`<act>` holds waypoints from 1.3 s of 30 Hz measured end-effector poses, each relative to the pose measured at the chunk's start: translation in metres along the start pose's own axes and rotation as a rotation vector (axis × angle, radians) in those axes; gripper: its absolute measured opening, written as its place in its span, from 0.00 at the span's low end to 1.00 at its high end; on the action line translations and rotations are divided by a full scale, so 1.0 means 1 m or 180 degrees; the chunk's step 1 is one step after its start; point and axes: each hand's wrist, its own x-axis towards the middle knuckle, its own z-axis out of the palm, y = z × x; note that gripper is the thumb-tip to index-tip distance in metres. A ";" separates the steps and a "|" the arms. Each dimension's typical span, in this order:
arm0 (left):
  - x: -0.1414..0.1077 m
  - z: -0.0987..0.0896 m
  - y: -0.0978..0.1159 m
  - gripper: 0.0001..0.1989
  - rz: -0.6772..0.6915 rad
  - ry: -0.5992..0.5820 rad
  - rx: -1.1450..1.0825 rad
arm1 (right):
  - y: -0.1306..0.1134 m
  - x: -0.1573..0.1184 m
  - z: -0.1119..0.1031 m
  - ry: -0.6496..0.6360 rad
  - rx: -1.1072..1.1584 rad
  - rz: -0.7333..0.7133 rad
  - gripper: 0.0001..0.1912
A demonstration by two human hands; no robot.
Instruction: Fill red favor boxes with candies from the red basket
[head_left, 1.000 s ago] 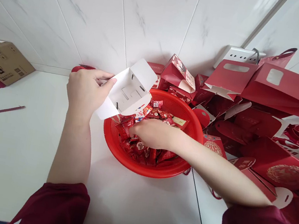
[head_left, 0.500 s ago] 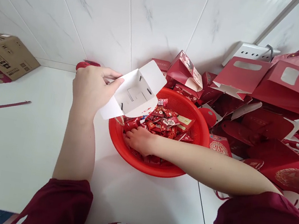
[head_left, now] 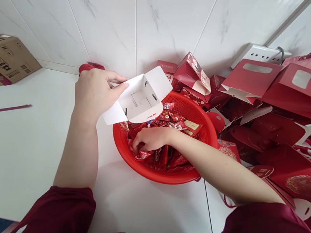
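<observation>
My left hand (head_left: 98,87) grips a small paper gift box (head_left: 138,100) by its left side, thumb at the rim. The box is tilted, its flaps spread, its white inside bare. It hangs over the left back part of a red plastic basket (head_left: 160,177) with a perforated wall. Red-wrapped candies (head_left: 167,155) lie heaped in the basket. Down among them is my right hand (head_left: 153,140), its fingers curled and closed on a wrapped candy (head_left: 145,155) at the left front. The palm hides whatever else is under it.
Red gift boxes (head_left: 193,75) stand against the wall behind the basket, with more piled on the right (head_left: 309,93). A white power strip (head_left: 262,54) leans there. On the left are a cardboard carton (head_left: 9,60) and a thin dark-red strip (head_left: 12,108) on the white table (head_left: 19,158).
My right hand has shifted slightly up and its fingers have curled in, uncovering candies at the basket's front. The left hand and the gift box have hardly moved.
</observation>
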 end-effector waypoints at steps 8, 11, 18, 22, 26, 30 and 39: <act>-0.001 -0.003 0.006 0.11 -0.0009 -0.0146 0.0100 | -0.009 -0.041 -0.014 0.1034 0.0752 0.0392 0.17; -0.004 -0.005 0.012 0.11 0.0083 -0.0301 0.0165 | -0.026 -0.067 -0.015 0.1310 0.0730 0.0403 0.17; -0.011 0.007 0.030 0.12 0.0615 -0.0953 -0.0109 | -0.074 -0.137 -0.020 0.2082 0.1278 -0.0250 0.06; -0.015 0.017 0.038 0.11 0.0874 -0.1193 -0.0221 | -0.069 -0.133 -0.015 0.3347 0.0964 -0.0055 0.02; -0.016 0.023 0.039 0.11 0.0994 -0.1368 -0.0193 | -0.054 -0.117 -0.004 0.3258 0.0061 0.0555 0.06; -0.012 0.026 0.032 0.11 0.0982 -0.1291 -0.0068 | -0.049 -0.124 0.004 0.3886 -0.0064 0.0857 0.05; 0.008 0.024 0.003 0.13 0.0192 -0.0015 0.0015 | -0.006 -0.148 -0.003 0.3549 -0.0113 0.2519 0.12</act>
